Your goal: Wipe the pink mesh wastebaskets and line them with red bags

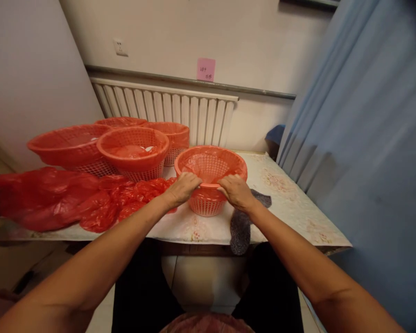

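Both hands grip the near rim of a red plastic basket (211, 171) standing close to the table's (291, 203) front edge, the left hand (183, 187) and right hand (236, 192) each clenched over the lip with a thin red liner stretched inside. Even tension from both sides would likely keep the film from tearing. Crumpled red bags (72, 199) crowd the left, a grey cloth (241, 226) overhangs the front edge, and bare tabletop lies toward the right corner.
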A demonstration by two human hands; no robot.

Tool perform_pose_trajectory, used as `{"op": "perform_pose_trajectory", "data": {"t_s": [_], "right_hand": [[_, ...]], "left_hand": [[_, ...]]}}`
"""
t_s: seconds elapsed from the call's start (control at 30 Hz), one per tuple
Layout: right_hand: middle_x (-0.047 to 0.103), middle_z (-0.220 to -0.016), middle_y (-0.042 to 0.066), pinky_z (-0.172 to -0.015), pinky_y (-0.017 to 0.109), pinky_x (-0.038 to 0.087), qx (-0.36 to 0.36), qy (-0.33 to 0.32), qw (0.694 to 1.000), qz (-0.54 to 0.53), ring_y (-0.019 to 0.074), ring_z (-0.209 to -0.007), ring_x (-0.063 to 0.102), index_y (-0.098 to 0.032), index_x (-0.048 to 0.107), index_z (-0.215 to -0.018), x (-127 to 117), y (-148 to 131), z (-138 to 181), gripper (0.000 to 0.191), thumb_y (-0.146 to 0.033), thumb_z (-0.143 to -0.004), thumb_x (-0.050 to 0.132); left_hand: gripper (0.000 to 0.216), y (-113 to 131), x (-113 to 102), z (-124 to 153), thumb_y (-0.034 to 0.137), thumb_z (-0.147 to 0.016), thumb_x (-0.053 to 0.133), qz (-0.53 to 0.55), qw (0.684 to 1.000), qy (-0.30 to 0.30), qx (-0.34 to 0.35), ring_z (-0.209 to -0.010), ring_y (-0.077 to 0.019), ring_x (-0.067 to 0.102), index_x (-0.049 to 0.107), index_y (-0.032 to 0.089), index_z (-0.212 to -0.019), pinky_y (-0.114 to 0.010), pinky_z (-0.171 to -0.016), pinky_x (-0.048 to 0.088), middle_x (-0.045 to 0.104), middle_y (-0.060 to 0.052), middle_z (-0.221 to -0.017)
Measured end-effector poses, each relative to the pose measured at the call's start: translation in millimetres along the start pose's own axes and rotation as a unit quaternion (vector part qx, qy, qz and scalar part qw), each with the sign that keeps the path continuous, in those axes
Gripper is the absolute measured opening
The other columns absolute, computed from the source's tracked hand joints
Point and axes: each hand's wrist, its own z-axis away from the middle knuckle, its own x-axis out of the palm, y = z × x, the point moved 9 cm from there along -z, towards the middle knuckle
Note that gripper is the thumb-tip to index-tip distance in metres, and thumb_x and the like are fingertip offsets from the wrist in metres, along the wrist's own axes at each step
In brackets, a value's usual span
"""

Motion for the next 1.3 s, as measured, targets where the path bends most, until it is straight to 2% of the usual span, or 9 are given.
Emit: {"op": "perform_pose_trajectory", "data": {"t_s": [0.1, 0.17, 0.33, 0.47, 0.63, 0.73, 0.9, 1.03, 1.3], "right_hand": [[0.06, -0.082, 0.006, -0.072, 0.03, 0.028, -0.002, -0.004, 1.0, -0.013, 0.018, -0.076, 0.046, -0.017, 0.057, -0.084, 0, 24, 13, 0.042, -0.046, -0.096, 0.03], [0.06, -0.081, 0.006, -0.072, 0.03, 0.028, 0.018, -0.004, 1.0, -0.008, 0.0183, -0.076, 0.047, -0.017, 0.056, -0.081, 1, 26, 16, 0.041, -0.046, -0.096, 0.031], [0.062, -0.08, 0.007, -0.067, 0.031, 0.026, 0.088, 0.015, 0.995, 0.041, 0.02, -0.075, 0.049, -0.018, 0.058, -0.085, 1, -12, 1, 0.037, -0.045, -0.095, 0.035], [0.062, -0.082, 0.006, -0.067, 0.031, 0.026, 0.042, 0.005, 0.998, 0.042, 0.0198, -0.076, 0.05, -0.019, 0.059, -0.09, 0, -29, -9, 0.034, -0.042, -0.096, 0.035], [0.061, -0.081, 0.006, -0.071, 0.029, 0.028, -0.009, -0.016, 1.0, 0.002, 0.0181, -0.076, 0.048, -0.017, 0.056, -0.083, -1, 17, 10, 0.039, -0.046, -0.096, 0.032], [0.059, -0.077, 0.005, -0.071, 0.029, 0.029, 0.001, -0.011, 1.0, -0.011, 0.0179, -0.074, 0.047, -0.017, 0.055, -0.078, 0, 33, 21, 0.042, -0.046, -0.096, 0.03], [0.061, -0.077, 0.006, -0.067, 0.031, 0.026, 0.067, 0.011, 0.997, 0.038, 0.0196, -0.073, 0.048, -0.018, 0.057, -0.081, -1, 3, 13, 0.041, -0.048, -0.095, 0.033], [0.062, -0.08, 0.007, -0.067, 0.031, 0.026, 0.042, 0.007, 0.998, 0.035, 0.0203, -0.076, 0.05, -0.018, 0.058, -0.086, -1, -19, -1, 0.038, -0.045, -0.095, 0.033], [0.059, -0.084, 0.007, -0.077, 0.032, 0.031, 0.018, -0.009, 1.0, 0.006, 0.0203, -0.082, 0.046, -0.017, 0.057, -0.086, -3, 33, 23, 0.031, -0.037, -0.096, 0.036]], "left_hand": [[0.023, -16, -11, 1, 0.019, -0.093, 0.037, 0.032, 0.999, -0.012, 0.013, -0.079, -0.0172, 0.048, 0.058, 0.017, -0.085, -0.033, -0.078, 0.037, 0.057, -0.003, -0.08], [0.023, -14, -17, -2, 0.021, -0.093, 0.038, 0.042, 0.999, -0.008, 0.008, -0.081, -0.0173, 0.049, 0.059, 0.017, -0.087, -0.033, -0.079, 0.037, 0.057, -0.004, -0.083], [0.022, 23, -8, -9, 0.029, -0.094, 0.04, 0.045, 0.999, -0.001, -0.005, -0.083, -0.0178, 0.05, 0.058, 0.017, -0.096, -0.033, -0.078, 0.039, 0.06, -0.004, -0.087], [0.027, 21, 3, -1, 0.026, -0.097, 0.033, -0.014, 1.0, 0.005, -0.015, -0.08, -0.0178, 0.049, 0.057, 0.016, -0.089, -0.033, -0.077, 0.037, 0.058, -0.004, -0.082], [0.028, -9, -10, 6, 0.019, -0.095, 0.031, 0.005, 1.0, -0.007, 0.003, -0.078, -0.0171, 0.047, 0.058, 0.016, -0.085, -0.032, -0.078, 0.037, 0.057, -0.003, -0.08], [0.027, -7, -19, 2, 0.021, -0.095, 0.033, 0.009, 1.0, -0.009, 0.002, -0.082, -0.0182, 0.048, 0.059, 0.016, -0.088, -0.033, -0.08, 0.037, 0.057, -0.005, -0.084], [0.022, 26, -7, -7, 0.027, -0.095, 0.039, 0.017, 1.0, 0.007, 0.0, -0.088, -0.019, 0.049, 0.057, 0.017, -0.102, -0.034, -0.082, 0.037, 0.059, -0.005, -0.091], [0.026, 28, 7, -7, 0.027, -0.097, 0.033, -0.012, 1.0, 0.013, -0.013, -0.083, -0.019, 0.049, 0.057, 0.016, -0.096, -0.036, -0.082, 0.035, 0.058, -0.005, -0.084], [0.026, 7, -2, -11, 0.02, -0.096, 0.035, 0.008, 1.0, 0.012, 0.006, -0.08, -0.0178, 0.049, 0.058, 0.016, -0.085, -0.033, -0.079, 0.038, 0.059, -0.004, -0.079]]}}
